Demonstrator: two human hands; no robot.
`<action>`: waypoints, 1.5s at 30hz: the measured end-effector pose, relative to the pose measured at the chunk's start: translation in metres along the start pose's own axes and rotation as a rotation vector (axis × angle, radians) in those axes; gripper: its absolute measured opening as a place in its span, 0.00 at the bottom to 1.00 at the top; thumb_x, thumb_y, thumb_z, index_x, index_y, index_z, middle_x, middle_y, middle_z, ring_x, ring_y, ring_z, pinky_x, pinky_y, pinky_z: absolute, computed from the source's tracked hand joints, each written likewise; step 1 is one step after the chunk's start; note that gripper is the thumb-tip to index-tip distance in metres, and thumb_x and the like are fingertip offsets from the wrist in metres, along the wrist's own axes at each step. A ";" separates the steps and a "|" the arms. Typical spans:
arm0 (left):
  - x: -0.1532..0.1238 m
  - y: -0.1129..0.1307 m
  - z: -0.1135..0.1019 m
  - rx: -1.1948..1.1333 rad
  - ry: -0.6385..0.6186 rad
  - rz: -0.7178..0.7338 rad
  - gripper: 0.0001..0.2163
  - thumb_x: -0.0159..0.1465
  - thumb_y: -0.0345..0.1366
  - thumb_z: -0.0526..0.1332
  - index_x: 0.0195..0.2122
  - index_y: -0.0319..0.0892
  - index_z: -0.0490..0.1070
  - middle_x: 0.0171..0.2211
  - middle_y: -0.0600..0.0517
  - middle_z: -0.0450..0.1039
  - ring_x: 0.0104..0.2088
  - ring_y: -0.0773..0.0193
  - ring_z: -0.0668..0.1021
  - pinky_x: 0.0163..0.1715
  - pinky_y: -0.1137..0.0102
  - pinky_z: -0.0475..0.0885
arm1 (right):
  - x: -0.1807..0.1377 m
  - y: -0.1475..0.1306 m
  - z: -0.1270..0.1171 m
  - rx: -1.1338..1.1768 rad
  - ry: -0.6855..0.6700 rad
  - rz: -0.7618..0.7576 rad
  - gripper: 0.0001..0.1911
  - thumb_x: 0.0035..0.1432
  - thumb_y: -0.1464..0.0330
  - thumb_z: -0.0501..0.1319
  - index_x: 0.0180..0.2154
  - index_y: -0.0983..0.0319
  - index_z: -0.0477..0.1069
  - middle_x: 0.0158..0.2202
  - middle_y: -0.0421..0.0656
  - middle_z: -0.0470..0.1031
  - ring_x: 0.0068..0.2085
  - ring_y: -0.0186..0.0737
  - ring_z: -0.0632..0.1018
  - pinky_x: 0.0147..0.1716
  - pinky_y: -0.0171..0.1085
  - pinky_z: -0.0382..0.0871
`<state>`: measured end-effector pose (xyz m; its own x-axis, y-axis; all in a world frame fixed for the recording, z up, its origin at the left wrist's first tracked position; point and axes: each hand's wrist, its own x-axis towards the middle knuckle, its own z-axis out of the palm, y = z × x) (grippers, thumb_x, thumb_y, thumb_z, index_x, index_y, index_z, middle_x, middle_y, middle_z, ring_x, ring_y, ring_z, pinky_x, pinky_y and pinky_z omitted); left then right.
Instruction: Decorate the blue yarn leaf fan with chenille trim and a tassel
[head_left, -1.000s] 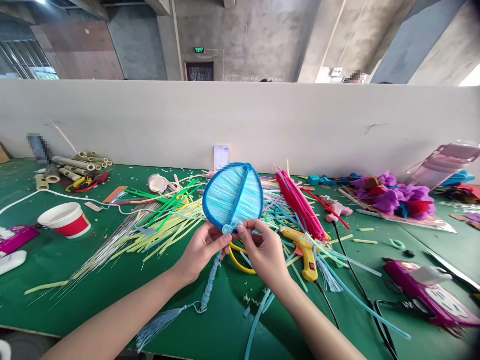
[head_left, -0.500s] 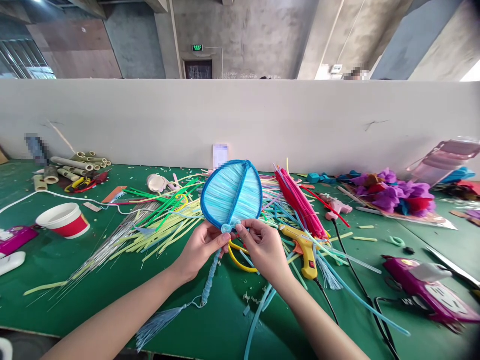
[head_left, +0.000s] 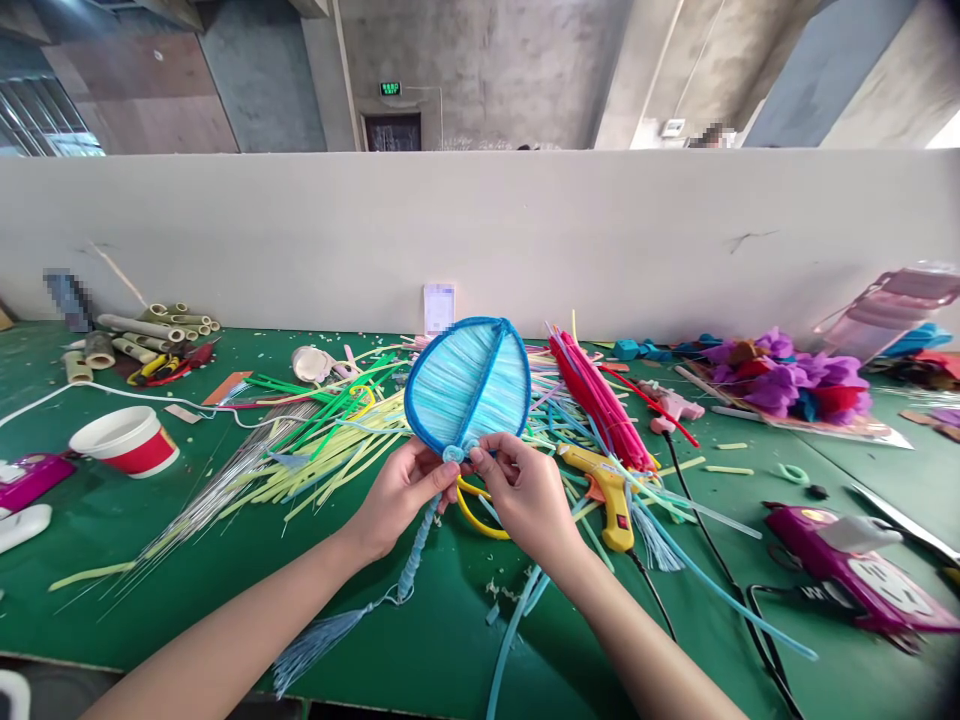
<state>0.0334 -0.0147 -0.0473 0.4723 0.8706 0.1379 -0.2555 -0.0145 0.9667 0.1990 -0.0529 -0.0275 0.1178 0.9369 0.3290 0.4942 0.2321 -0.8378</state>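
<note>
A blue hand fan point(head_left: 439, 385) with a dark blue rim and a centre rib is held upright over the table, between my two hands. My left hand point(head_left: 401, 495) is closed on its base, thumb near a small light-blue coil ornament point(head_left: 453, 453). On the other side, my right hand point(head_left: 525, 490) pinches the base near the same ornament; what lies right under its fingertips is hidden. The wrapped light-blue handle point(head_left: 417, 550) slants down below my left hand and ends in a blue tassel point(head_left: 319, 645).
Pipe cleaners and wires point(head_left: 330, 455) spread behind my hands, beside a red bundle point(head_left: 600, 400). A yellow glue gun point(head_left: 613, 500) lies to the right, its cord running forward. A paper cup point(head_left: 127, 440) stands left; a purple power strip point(head_left: 862, 570) is at right, near scissors point(head_left: 904, 525).
The fan has turned slightly and its top leans a little farther right. Both hands keep their grip at its base. The view has shifted slightly.
</note>
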 end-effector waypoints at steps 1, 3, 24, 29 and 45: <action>0.000 0.000 0.000 0.001 -0.005 -0.001 0.12 0.63 0.41 0.68 0.42 0.40 0.71 0.29 0.54 0.72 0.27 0.69 0.74 0.25 0.75 0.68 | 0.000 -0.001 0.000 -0.002 -0.011 -0.004 0.14 0.63 0.58 0.58 0.32 0.62 0.72 0.16 0.32 0.58 0.19 0.32 0.59 0.21 0.34 0.48; 0.000 -0.001 0.000 0.002 -0.010 -0.002 0.12 0.63 0.41 0.68 0.42 0.40 0.70 0.29 0.54 0.72 0.27 0.69 0.74 0.25 0.75 0.69 | 0.000 -0.002 0.001 0.005 -0.019 0.008 0.14 0.63 0.58 0.58 0.32 0.62 0.72 0.16 0.32 0.57 0.20 0.32 0.59 0.22 0.34 0.48; 0.000 0.000 0.004 -0.025 0.030 -0.001 0.13 0.62 0.40 0.69 0.43 0.40 0.71 0.34 0.52 0.75 0.28 0.70 0.75 0.25 0.75 0.70 | -0.002 0.001 0.006 0.210 0.033 0.083 0.18 0.62 0.53 0.60 0.34 0.62 0.71 0.19 0.33 0.60 0.21 0.31 0.58 0.20 0.32 0.48; 0.000 0.001 0.004 0.048 0.031 0.018 0.15 0.62 0.41 0.68 0.45 0.39 0.70 0.37 0.50 0.77 0.27 0.70 0.74 0.25 0.74 0.71 | 0.000 0.002 0.001 0.156 0.082 -0.003 0.15 0.65 0.56 0.58 0.35 0.61 0.71 0.19 0.32 0.56 0.21 0.31 0.57 0.20 0.32 0.48; -0.001 0.001 -0.004 0.295 0.114 0.152 0.10 0.62 0.39 0.67 0.42 0.43 0.71 0.25 0.58 0.70 0.22 0.70 0.72 0.19 0.77 0.66 | 0.030 -0.031 -0.016 -0.373 -0.085 -0.420 0.06 0.65 0.72 0.59 0.38 0.60 0.74 0.34 0.42 0.79 0.32 0.39 0.77 0.31 0.34 0.63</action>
<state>0.0291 -0.0139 -0.0477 0.3456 0.8969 0.2759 -0.0533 -0.2747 0.9600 0.2009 -0.0360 0.0156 -0.2165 0.8057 0.5514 0.7564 0.4955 -0.4270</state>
